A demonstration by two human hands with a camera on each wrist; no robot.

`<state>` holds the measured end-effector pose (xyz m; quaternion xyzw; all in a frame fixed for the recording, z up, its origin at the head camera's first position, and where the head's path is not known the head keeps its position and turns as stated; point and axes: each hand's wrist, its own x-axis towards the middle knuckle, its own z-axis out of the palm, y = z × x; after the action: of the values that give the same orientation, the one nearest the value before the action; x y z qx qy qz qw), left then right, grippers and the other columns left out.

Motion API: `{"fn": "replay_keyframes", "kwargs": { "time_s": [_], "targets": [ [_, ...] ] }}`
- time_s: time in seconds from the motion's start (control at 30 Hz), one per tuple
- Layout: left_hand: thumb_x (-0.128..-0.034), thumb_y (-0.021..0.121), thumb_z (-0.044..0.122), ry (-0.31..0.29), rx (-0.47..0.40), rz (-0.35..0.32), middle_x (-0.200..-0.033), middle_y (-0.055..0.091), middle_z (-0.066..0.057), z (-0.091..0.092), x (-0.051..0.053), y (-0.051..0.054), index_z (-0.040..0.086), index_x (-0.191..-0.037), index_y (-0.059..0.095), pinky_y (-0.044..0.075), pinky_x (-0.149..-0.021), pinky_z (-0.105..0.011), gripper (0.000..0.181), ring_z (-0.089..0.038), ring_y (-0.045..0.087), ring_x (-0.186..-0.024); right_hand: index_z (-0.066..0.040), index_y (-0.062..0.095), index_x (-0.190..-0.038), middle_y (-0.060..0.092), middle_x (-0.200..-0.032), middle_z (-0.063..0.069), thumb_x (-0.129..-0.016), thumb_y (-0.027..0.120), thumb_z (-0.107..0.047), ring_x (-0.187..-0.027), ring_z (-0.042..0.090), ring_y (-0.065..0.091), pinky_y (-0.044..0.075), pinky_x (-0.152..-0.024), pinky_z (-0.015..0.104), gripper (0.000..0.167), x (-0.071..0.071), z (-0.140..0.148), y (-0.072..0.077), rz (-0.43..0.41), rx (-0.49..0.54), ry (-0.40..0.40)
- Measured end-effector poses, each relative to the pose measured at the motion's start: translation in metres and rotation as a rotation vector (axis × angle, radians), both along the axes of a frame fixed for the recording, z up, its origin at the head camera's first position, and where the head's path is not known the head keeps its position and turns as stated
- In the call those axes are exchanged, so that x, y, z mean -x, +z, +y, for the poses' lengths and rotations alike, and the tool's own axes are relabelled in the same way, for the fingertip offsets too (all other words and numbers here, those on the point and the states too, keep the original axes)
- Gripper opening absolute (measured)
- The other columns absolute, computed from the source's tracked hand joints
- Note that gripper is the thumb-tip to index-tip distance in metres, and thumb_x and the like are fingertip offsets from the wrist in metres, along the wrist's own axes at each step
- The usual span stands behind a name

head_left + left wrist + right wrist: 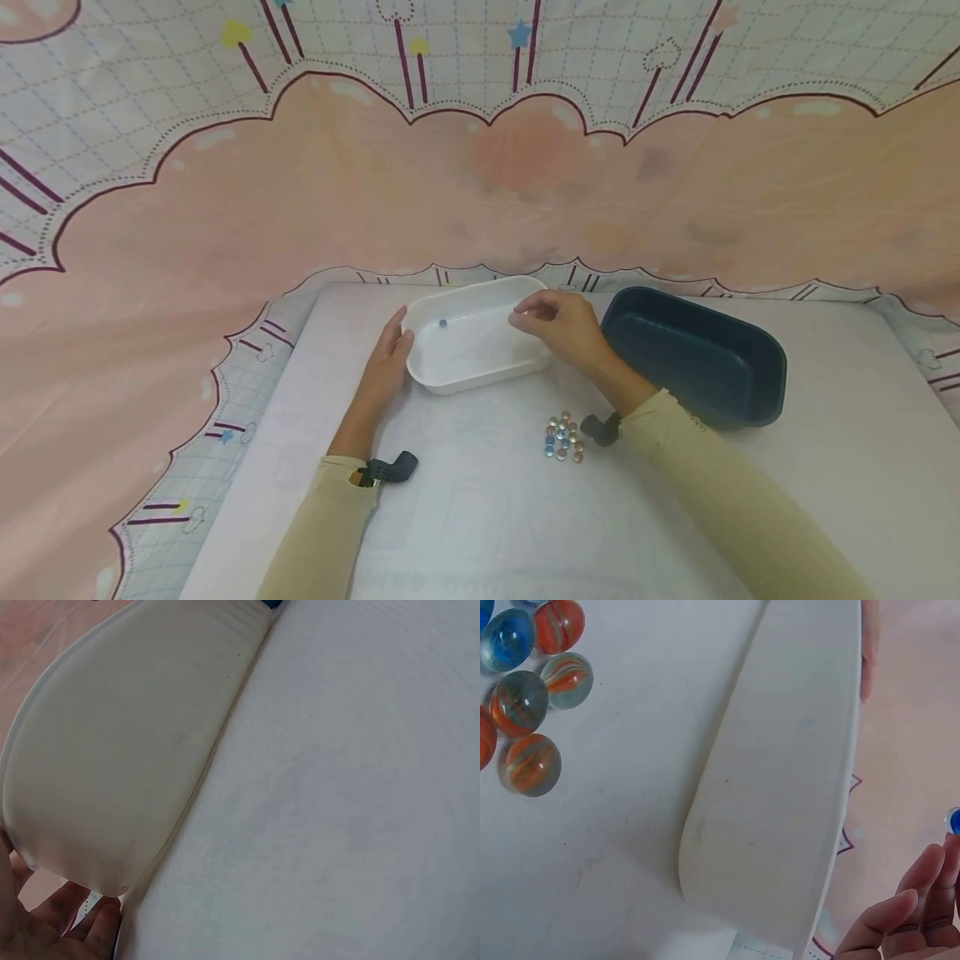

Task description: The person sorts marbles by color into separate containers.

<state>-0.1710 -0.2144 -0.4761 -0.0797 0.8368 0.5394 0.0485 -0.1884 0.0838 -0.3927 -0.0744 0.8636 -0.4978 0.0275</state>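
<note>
A white tray (480, 385) lies left of the middle, a small bluish marble (442, 323) inside it. My left hand (386, 358) grips the tray's left end, thumb near the rim; in the left wrist view the fingers of that hand (64, 922) bend around the end wall. Above the tray's right end is my right hand (562, 329), fingertips together. The right wrist view shows a blue marble (953, 820) at the fingertips of this hand (915, 907), partly cut off by the frame's edge.
Several clear, blue and orange marbles (562, 437) lie loose on the white table (480, 517), nearer than the tray. A dark blue tray (690, 358) stands to the right, partly behind my right forearm. A patterned cloth (450, 192) hangs behind.
</note>
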Motion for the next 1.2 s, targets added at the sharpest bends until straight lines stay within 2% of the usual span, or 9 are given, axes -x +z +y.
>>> {"fn": "replay_keyframes", "kwargs": {
  "time_s": [0.7, 1.2],
  "targets": [
    [-0.1043, 0.036, 0.061, -0.004, 0.0, -0.004, -0.171, 0.016, 0.013, -0.0013, 0.0011, -0.0012, 0.051, -0.159, 0.019, 0.017, -0.128, -0.053, 0.058, -0.022, 0.015, -0.16, -0.015, 0.077, -0.103, 0.07, -0.098, 0.007, -0.089, 0.081, -0.031, -0.093, 0.023, 0.064, 0.052, -0.074, 0.031, 0.021, -0.0003, -0.0012, 0.0006, -0.003, 0.026, -0.012],
    [-0.105, 0.037, 0.059, 0.007, -0.006, -0.011, -0.17, 0.017, 0.014, -0.0011, 0.0014, -0.0033, 0.055, -0.156, 0.019, 0.019, -0.127, -0.053, 0.054, -0.022, 0.016, -0.159, -0.016, 0.076, -0.105, 0.068, -0.09, 0.007, -0.089, 0.081, -0.028, -0.086, 0.022, 0.061, 0.05, -0.069, 0.031, 0.02, -0.0009, -0.0033, 0.0009, 0.008, 0.028, -0.021]
  ]
}}
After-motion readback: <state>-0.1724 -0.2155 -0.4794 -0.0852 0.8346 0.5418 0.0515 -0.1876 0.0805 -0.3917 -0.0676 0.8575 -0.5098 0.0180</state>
